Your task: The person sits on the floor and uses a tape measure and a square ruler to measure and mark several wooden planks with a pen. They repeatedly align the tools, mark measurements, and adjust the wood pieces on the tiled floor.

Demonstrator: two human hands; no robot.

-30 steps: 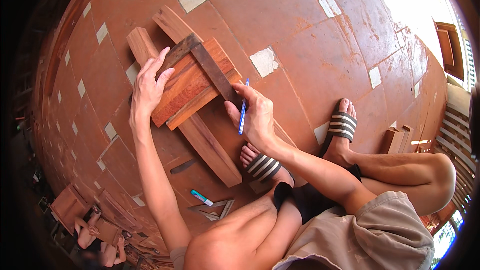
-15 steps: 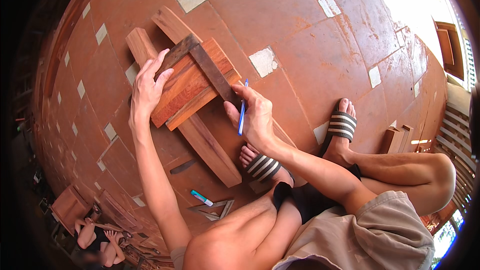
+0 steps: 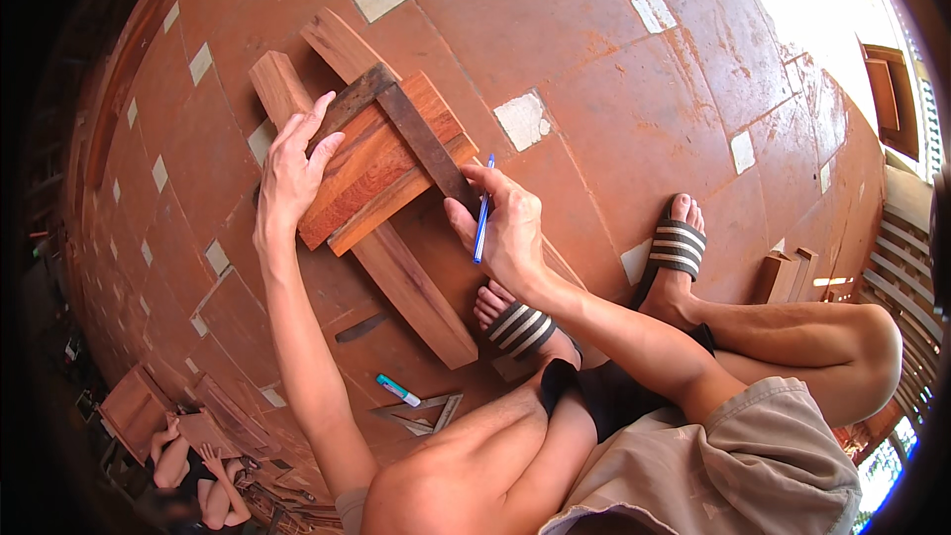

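A dark L-shaped try square (image 3: 420, 139) lies across two reddish wooden pieces laid side by side, the wider board (image 3: 359, 173) and a narrower strip (image 3: 388, 203). My left hand (image 3: 290, 173) grips the near end of the square's thick arm at the board's left edge, thumb and fingers on either side. A blue pen (image 3: 482, 221) is held in my right hand (image 3: 507, 223), whose thumb and forefinger meet the free end of the square's blade. Under the boards, two wooden beams (image 3: 416, 297) run along the floor.
By my left foot lie a teal-and-white marker (image 3: 398, 389), a triangular set square (image 3: 426, 414) and a dark flat strip (image 3: 361, 328). Wood offcuts (image 3: 783, 277) stand at the right. At lower left another person (image 3: 213, 500) sits beside wooden panels (image 3: 137, 411). Tiled floor (image 3: 555, 30) spreads ahead.
My hands, the square and the boards hold almost still. At lower left, the other person's hands have shifted, and a wooden panel now shows by them.
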